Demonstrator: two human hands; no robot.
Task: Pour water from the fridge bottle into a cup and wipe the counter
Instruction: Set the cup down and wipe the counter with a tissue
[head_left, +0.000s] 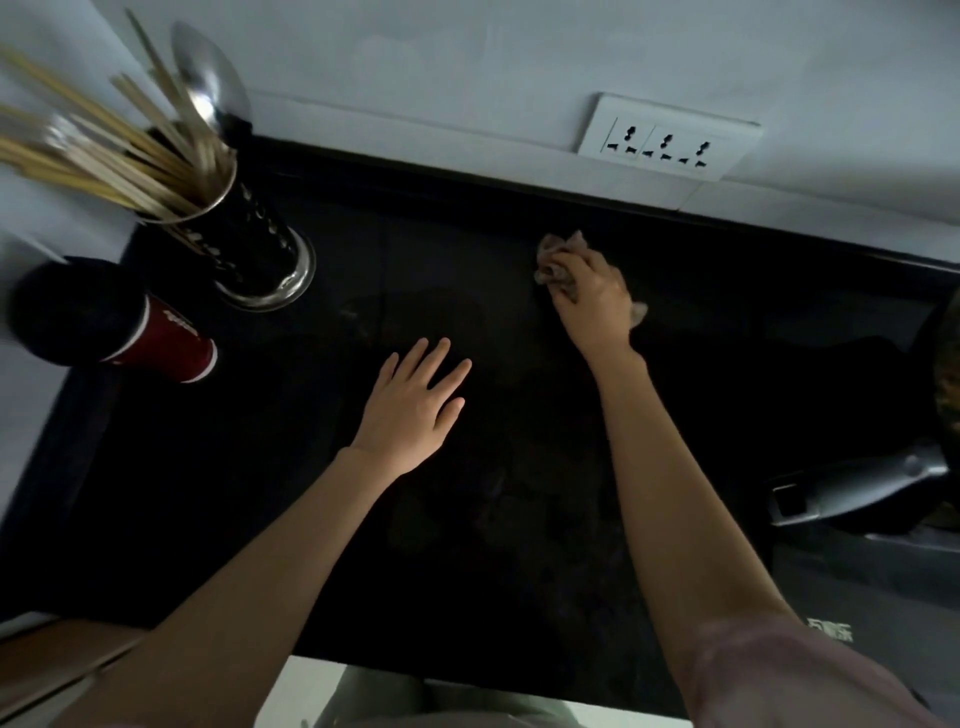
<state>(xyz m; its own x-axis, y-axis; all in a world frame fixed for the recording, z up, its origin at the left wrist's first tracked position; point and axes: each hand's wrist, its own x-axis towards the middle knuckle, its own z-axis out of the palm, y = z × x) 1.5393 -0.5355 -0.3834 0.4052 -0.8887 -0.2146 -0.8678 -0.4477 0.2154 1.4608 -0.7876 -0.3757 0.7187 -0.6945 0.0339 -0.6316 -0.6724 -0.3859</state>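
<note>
A black counter (270, 493) fills the view. My right hand (592, 301) presses a crumpled tan cloth (558, 260) onto the counter near the back wall, fingers closed over it. My left hand (421, 405) lies flat on the counter at the middle, fingers spread, holding nothing. A red paper cup (150, 343) stands at the far left; its inside looks dark, so I cannot tell what it holds. No bottle is in view.
A metal utensil holder (249, 244) with chopsticks and a ladle stands at the back left beside the cup. A wall socket (665, 140) sits above the counter. A pan with a grey handle (852, 493) rests on a stove at the right.
</note>
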